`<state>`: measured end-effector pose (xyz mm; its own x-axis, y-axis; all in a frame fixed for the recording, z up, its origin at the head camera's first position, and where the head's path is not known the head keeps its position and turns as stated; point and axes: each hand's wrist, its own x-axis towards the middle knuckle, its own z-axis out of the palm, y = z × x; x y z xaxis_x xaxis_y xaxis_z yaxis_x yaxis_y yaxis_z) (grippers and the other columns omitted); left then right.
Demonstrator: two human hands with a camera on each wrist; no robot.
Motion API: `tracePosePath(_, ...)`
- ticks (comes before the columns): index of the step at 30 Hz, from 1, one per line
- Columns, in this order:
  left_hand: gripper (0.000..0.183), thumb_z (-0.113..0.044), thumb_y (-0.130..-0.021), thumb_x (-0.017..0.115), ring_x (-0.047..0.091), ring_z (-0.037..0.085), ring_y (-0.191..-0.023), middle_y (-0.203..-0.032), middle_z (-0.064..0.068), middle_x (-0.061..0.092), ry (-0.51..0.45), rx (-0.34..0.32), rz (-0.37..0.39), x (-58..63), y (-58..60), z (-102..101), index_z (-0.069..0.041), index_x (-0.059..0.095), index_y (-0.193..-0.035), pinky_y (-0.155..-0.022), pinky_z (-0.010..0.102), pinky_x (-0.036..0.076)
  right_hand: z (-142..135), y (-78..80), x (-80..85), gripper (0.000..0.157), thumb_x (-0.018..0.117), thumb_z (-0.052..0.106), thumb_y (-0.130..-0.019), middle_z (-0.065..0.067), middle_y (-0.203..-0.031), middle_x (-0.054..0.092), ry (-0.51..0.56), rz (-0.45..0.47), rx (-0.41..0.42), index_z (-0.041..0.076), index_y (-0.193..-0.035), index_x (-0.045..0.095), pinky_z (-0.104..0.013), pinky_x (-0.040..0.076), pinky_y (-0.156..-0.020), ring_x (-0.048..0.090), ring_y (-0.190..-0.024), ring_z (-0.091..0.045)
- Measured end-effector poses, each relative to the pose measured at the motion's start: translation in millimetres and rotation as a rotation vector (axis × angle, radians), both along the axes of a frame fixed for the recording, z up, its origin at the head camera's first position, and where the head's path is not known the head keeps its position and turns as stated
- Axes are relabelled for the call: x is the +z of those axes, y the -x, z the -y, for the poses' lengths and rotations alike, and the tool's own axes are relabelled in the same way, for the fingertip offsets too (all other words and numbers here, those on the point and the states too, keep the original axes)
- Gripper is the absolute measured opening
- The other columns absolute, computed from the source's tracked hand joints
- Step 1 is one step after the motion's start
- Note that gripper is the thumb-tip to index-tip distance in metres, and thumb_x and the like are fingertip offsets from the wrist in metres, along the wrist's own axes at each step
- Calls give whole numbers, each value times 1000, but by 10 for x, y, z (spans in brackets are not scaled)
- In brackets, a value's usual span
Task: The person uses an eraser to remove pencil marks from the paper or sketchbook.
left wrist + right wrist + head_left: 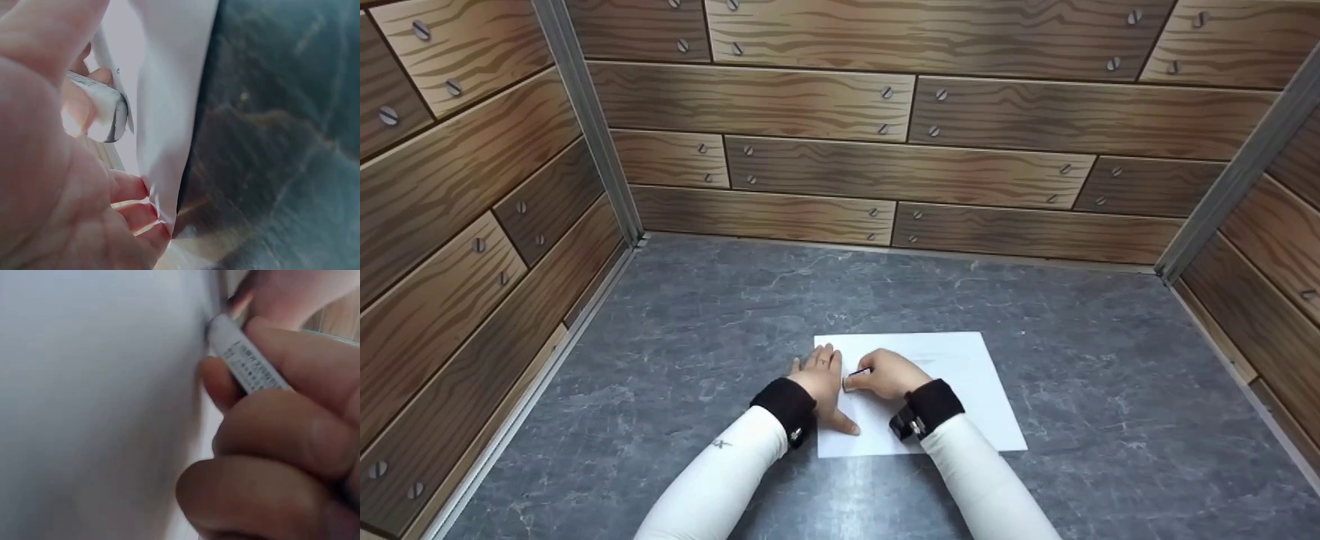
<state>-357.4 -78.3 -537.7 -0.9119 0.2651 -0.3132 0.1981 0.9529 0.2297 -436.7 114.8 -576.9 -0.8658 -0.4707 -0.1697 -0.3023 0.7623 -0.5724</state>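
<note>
A sheet of white paper [967,397] lies on the grey surface, with faint grey marks on its upper part. My left hand [819,384] rests on the sheet's left edge with fingers spread and thumb apart; in the left wrist view the paper buckles by its fingertips. Just right of it, my right hand [891,375] pinches a small white eraser [247,354] between thumb and curled fingers. Printed lettering runs along the eraser's side. Its end touches or nearly touches the paper and looks smudged dark in the left wrist view [115,121].
The grey marbled tabletop [720,315] spreads around the sheet. Wood-patterned panels form a back wall [810,165], a left wall [472,262] and a right wall [1267,300], with metal strips in the corners. Black bands with cameras circle both wrists.
</note>
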Motion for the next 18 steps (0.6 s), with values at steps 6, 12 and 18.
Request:
tracePosePath(6,140,-69,-91,96,17,39,-187,-198,21,17,3,7,3,-32,2,1,0,21,-187,-148,69,24,-11,-67,4,40,81,38,-111,-17,-128,88,-50,-118,-216,3,-128,87,-53,66,-107,82,-106,-29)
tracePosePath(12,141,-66,-89,99,19,40,-186,-197,23,20,-17,8,-12,-46,-22,-3,2,23,-186,-148,70,24,60,-70,-33,35,81,41,-111,-15,-116,88,-26,-101,-106,7,-115,86,-51,65,-101,79,-98,-27)
tracePosePath(18,141,-68,-89,98,19,39,-186,-197,22,19,-2,11,-19,-19,-10,-7,1,23,-186,-148,70,24,68,-59,25,31,80,38,-112,-12,-108,88,-53,-161,-228,8,-112,86,-47,64,-90,72,-86,-23)
